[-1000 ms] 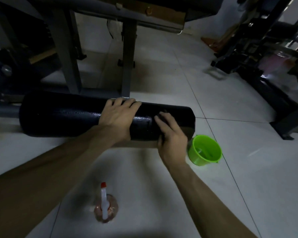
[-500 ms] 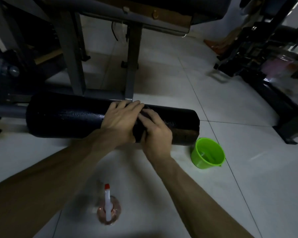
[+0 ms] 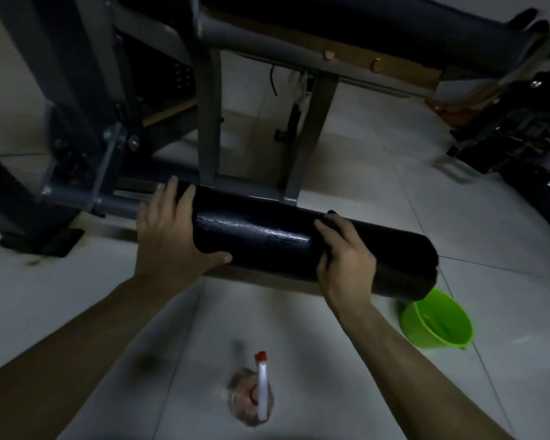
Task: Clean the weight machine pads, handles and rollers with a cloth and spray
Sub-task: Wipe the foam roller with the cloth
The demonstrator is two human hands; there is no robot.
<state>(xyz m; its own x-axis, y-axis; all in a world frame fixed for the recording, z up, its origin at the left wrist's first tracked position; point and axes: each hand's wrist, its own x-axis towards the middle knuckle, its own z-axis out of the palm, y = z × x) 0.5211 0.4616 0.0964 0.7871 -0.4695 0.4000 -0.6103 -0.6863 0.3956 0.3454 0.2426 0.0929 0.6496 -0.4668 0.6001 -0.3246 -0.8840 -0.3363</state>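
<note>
The black roller [image 3: 267, 239] lies level just above the floor [image 3: 458, 201], in the middle of my view. Its long axis runs from 10 o'clock to 4 o'clock. The 10 o'clock end sits on a grey axle [image 3: 118, 203] of the machine frame [image 3: 208, 122], and the free end points to 4 o'clock. Its skin shines wet along the top.

My left hand [image 3: 169, 236] is clamped on the roller's 10 o'clock end, fingers over the top and thumb along the near side. My right hand [image 3: 346, 262] is curled over the roller nearer the 4 o'clock end. Something dark shows past its fingertips; I cannot tell whether it is a cloth.

A green bucket [image 3: 435, 325] stands on the floor just below the free end, at 4 o'clock. The spray bottle [image 3: 258, 389] stands at 6 o'clock, between my forearms, red-tipped nozzle pointing to 12 o'clock and too blurred to read. A dark pad [image 3: 362, 30] crosses the frame at 12 o'clock.
</note>
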